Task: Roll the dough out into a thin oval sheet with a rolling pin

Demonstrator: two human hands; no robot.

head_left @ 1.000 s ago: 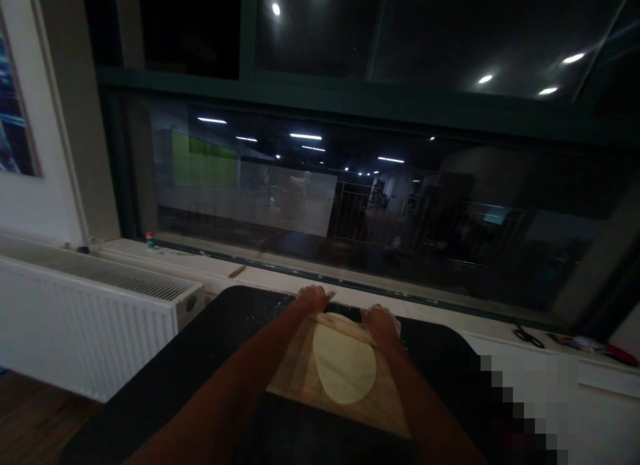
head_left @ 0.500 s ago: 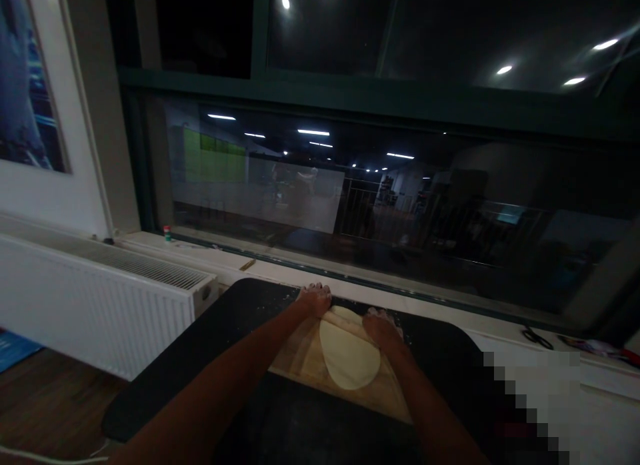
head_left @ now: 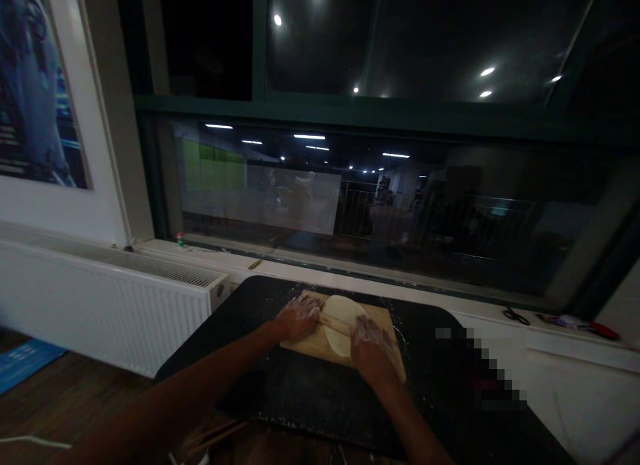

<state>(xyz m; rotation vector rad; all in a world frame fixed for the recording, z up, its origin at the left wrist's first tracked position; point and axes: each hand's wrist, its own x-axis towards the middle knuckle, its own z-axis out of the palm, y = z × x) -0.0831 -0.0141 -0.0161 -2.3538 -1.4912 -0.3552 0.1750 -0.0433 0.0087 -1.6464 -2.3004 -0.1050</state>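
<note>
A round, flat sheet of pale dough (head_left: 345,308) lies on a wooden board (head_left: 314,347). Across its middle rests a thin rolling pin (head_left: 335,324), slanting slightly down to the right. My left hand (head_left: 299,316), dusted with flour, is over the pin's left end with its fingers pointing forward. Over the other end lies my right hand (head_left: 371,348), also floury, covering part of the dough's right side. Both palms press on the pin, and its ends are hidden beneath them.
The board sits on a black table (head_left: 280,398) sprinkled with flour. Beyond is a windowsill with scissors (head_left: 516,316) at the right and a small red-and-green container (head_left: 181,239) at the left. A white radiator (head_left: 115,312) stands left of the table.
Both hands have drawn the rolling pin toward me, from the dough's far part to its middle. My fingers look straighter now. The camera view has shifted too.
</note>
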